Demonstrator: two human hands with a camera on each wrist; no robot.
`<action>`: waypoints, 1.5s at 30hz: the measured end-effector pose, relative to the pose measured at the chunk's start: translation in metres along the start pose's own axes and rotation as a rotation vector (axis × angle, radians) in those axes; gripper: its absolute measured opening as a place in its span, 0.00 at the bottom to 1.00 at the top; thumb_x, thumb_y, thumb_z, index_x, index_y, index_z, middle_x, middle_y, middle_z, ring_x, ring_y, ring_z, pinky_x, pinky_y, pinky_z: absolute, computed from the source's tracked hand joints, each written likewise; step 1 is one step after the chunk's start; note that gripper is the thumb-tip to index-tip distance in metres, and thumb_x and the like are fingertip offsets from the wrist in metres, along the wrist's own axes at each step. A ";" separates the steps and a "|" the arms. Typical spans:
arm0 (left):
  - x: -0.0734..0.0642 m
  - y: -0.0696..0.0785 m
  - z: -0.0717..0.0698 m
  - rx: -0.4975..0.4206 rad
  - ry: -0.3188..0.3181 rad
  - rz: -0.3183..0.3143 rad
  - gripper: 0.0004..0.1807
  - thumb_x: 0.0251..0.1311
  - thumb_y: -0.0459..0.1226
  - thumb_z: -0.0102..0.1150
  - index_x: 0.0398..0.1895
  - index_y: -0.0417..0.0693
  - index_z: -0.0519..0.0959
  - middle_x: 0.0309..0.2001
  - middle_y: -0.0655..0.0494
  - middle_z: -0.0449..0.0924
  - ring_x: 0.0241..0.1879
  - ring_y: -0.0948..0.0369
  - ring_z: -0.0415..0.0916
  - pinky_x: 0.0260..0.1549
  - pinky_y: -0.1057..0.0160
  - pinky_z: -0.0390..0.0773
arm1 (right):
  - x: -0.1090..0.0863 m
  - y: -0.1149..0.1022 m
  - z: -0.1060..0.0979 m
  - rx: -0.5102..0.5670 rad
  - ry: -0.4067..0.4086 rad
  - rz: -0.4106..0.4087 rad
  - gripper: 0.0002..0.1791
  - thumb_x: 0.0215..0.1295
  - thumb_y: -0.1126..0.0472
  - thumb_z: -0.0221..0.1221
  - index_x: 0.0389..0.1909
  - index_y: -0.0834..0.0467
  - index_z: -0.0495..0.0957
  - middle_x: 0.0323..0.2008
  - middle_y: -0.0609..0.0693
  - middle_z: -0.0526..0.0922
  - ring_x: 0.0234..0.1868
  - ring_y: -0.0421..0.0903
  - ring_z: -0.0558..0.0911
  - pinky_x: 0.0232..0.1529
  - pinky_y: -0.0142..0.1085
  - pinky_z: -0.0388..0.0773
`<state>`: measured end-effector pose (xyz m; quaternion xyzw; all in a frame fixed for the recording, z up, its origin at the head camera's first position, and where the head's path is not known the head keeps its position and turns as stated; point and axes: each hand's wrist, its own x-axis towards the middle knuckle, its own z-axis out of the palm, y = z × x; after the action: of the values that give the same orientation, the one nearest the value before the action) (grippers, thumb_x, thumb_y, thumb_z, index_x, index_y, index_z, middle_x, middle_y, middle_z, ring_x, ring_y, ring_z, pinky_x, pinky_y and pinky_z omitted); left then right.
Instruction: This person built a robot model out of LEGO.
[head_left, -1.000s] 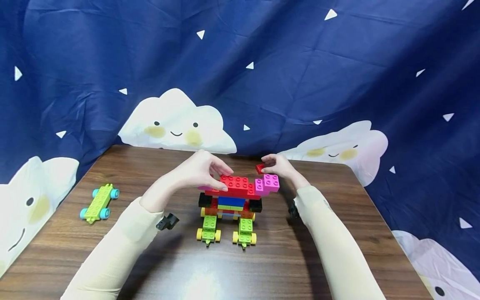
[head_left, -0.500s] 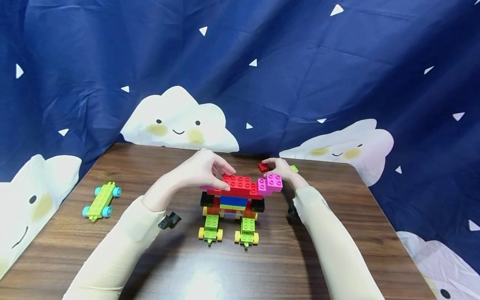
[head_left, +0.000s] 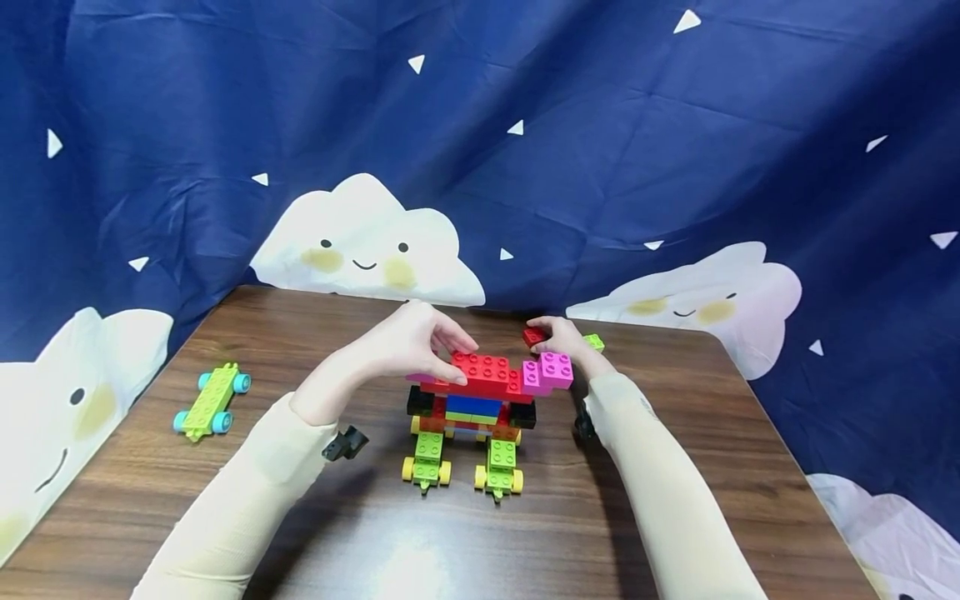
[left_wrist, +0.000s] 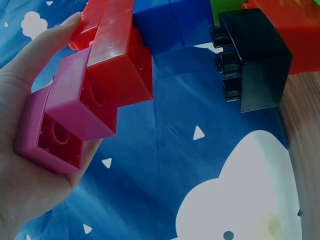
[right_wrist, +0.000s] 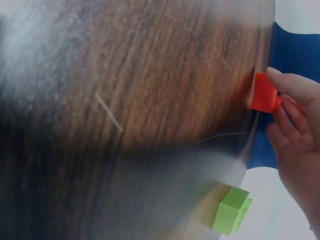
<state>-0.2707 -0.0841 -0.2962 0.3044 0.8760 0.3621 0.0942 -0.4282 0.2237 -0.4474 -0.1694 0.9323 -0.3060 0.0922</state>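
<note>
A toy-brick model (head_left: pixel 483 383) stands mid-table in the head view, red on top with pink steps, black side bricks and lime wheeled bases. My left hand (head_left: pixel 408 342) holds its red top by the left end, thumb in front and fingers behind. From the left wrist view, the thumb rests against a red brick (left_wrist: pixel 117 50) and pink bricks (left_wrist: pixel 82 95) lie near the palm. At the far table edge, my right hand (right_wrist: pixel 302 115) pinches a small red brick (right_wrist: pixel 264 92) between thumb and fingers; it appears to touch the tabletop.
A small lime brick (right_wrist: pixel 231 210) lies near the far edge, beside the right hand. A lime wheeled base (head_left: pixel 212 402) with blue wheels sits at the table's left. Dark blue cloth (head_left: pixel 525 167) hangs behind the wooden table (head_left: pixel 585 550).
The camera view has shifted slightly, moving the scene right. My right hand has lowered a little around the red brick, and the lime brick beside it has come into view. The left hand stays put.
</note>
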 end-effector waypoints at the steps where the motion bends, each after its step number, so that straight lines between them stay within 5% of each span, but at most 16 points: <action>1: 0.000 0.000 0.000 0.003 0.000 -0.001 0.22 0.45 0.43 0.77 0.46 0.49 0.86 0.42 0.58 0.88 0.40 0.63 0.84 0.45 0.62 0.82 | 0.000 0.001 0.000 0.001 0.004 0.003 0.29 0.59 0.69 0.62 0.63 0.66 0.71 0.63 0.66 0.74 0.64 0.61 0.72 0.68 0.53 0.64; 24: 0.001 0.001 0.002 -0.001 -0.006 -0.019 0.22 0.46 0.44 0.77 0.47 0.49 0.86 0.42 0.58 0.88 0.40 0.64 0.84 0.45 0.63 0.82 | -0.002 0.011 0.002 -0.020 0.029 0.070 0.23 0.60 0.67 0.63 0.58 0.66 0.76 0.55 0.65 0.80 0.56 0.59 0.78 0.60 0.51 0.72; 45: 0.000 0.003 -0.001 0.006 0.002 0.006 0.22 0.46 0.43 0.77 0.47 0.47 0.86 0.43 0.56 0.88 0.39 0.62 0.85 0.45 0.61 0.83 | -0.036 -0.009 -0.027 0.045 0.191 -0.077 0.22 0.54 0.66 0.67 0.52 0.68 0.79 0.47 0.65 0.83 0.47 0.57 0.81 0.52 0.48 0.77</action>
<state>-0.2702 -0.0828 -0.2936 0.3067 0.8763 0.3600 0.0915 -0.3999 0.2448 -0.4174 -0.1731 0.9226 -0.3448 -0.0049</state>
